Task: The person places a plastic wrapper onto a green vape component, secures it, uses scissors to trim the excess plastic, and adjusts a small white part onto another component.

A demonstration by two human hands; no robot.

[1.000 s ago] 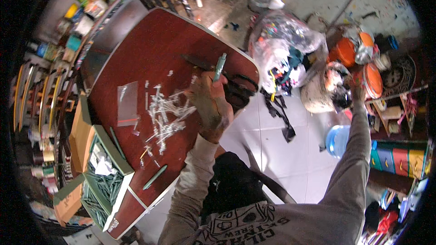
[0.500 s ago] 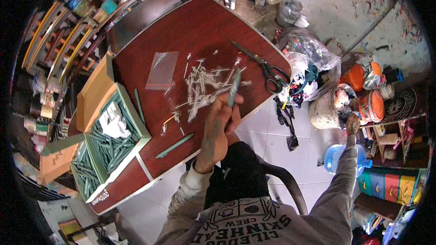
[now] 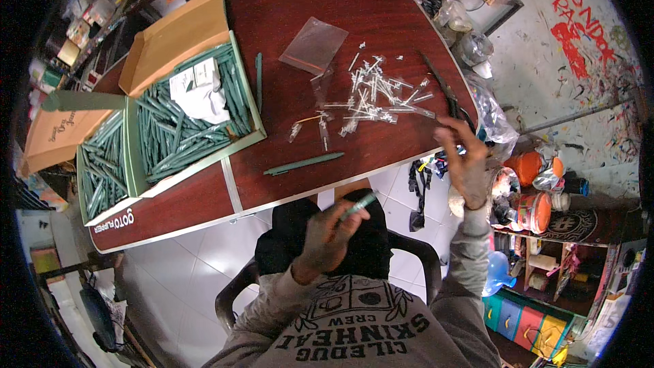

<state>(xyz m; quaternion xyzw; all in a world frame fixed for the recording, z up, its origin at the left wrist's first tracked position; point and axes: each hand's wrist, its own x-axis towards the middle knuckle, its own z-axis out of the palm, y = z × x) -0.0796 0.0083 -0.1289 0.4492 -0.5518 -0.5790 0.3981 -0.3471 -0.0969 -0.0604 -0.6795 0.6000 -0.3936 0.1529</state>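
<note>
My left hand (image 3: pixel 325 240) is closed around a green pen (image 3: pixel 360 206), held above my lap just off the table's near edge. My right hand (image 3: pixel 470 169) is at the table's right edge with its fingers apart, nothing visible between them. Close beyond those fingers lie black scissors (image 3: pixel 444 85), their handles partly hidden. A pile of thin white sticks in clear wrap (image 3: pixel 378 92) covers part of the tabletop. Two single green pens lie on the table: one near the front edge (image 3: pixel 303 163), another by the box (image 3: pixel 259 82).
Open cardboard boxes full of green pens (image 3: pixel 248 135) stand at the left of the dark red table (image 3: pixel 340 3), white crumpled paper (image 3: pixel 204 92) on top. A clear zip bag (image 3: pixel 313 46) lies flat. Right of me are paint buckets (image 3: pixel 533 212) and a shelf (image 3: pixel 545 252).
My right hand has come from the buckets at the right to the table edge by the scissors. My left hand has lowered with the pen toward my lap. The view has turned.
</note>
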